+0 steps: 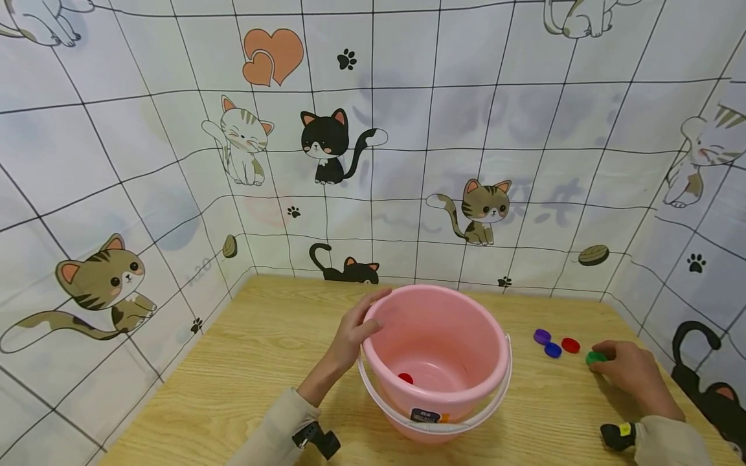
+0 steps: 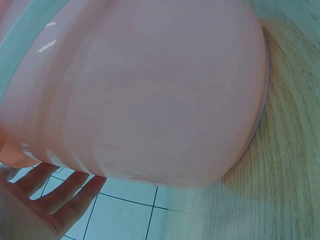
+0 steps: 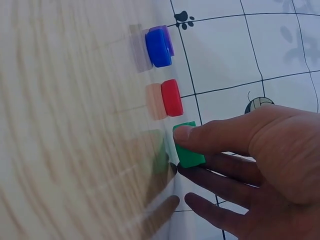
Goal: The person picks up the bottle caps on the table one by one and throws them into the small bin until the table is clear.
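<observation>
My left hand holds a pink plastic bucket at its left rim, thumb over the edge. In the left wrist view its fingers lie against the outer wall below the rim. The bucket stands on the table, its pale handle hanging down at the front, and a red cap lies inside. At the right, my right hand pinches a green bottle cap between thumb and fingers, at or just over the tabletop; any gap is hard to judge.
Beyond the right hand's cap lie a red cap, a blue cap and a purple cap, the last two touching or nearly so. A cat-print sheet lines the back and both sides of the wooden table.
</observation>
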`<state>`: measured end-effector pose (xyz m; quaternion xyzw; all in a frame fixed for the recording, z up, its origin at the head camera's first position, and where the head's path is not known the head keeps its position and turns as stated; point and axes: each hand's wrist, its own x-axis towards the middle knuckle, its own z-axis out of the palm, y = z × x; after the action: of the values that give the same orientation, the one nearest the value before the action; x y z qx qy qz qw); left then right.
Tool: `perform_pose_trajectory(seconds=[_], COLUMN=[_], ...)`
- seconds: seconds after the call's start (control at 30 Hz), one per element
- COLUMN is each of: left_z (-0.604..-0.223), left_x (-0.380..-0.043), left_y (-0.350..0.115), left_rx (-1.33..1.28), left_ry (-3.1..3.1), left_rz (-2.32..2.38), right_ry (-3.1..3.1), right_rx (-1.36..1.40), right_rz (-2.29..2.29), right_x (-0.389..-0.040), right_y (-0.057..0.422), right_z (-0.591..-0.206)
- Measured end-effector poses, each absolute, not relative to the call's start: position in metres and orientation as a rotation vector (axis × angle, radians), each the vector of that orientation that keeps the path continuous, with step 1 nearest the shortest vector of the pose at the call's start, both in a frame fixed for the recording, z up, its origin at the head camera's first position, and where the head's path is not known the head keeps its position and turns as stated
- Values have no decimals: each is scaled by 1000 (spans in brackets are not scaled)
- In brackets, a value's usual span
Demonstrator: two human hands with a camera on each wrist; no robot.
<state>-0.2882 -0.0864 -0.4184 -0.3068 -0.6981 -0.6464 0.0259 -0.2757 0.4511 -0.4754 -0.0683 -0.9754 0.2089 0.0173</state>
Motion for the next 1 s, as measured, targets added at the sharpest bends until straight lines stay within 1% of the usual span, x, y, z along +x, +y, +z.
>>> perform_pose_trajectory(seconds=[0.37, 0.7, 1.0], left_z=[-417, -417, -417], left_x=[-286, -287, -287], left_y=[-88, -86, -86], left_rx=[-953, -946, -948], left_ry=[-2153, -2157, -2153], left_rz=[-2004, -2007, -2018], right_ry=[-3040, -3039, -3023], right_rx=[-253, -233, -159], right_rz=[710, 734, 704], right_x=[-276, -271, -271], right_y=[448, 450, 449], right_z=[-465, -459, -454])
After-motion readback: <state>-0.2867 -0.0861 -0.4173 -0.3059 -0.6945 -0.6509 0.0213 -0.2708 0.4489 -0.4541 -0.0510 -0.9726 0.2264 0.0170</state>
